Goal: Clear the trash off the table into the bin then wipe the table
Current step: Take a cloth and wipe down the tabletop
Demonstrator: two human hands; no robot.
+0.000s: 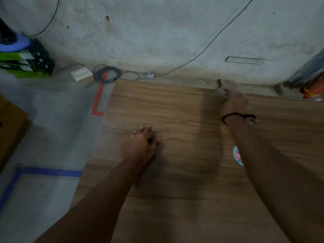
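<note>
Lying half hidden by the right forearm at mid-right, a round colourful scrap is the only likely trash on the wooden bench, so clearing looks nearly done, with wiping yet to come. The left hand rests at centre, fingers curled; whether it grasps anything is unclear. The right hand, blurred at the far edge, upper right, cannot be read either.

L hand low, fingers bent; R hand blurred, arm stretched fwd.
</note>
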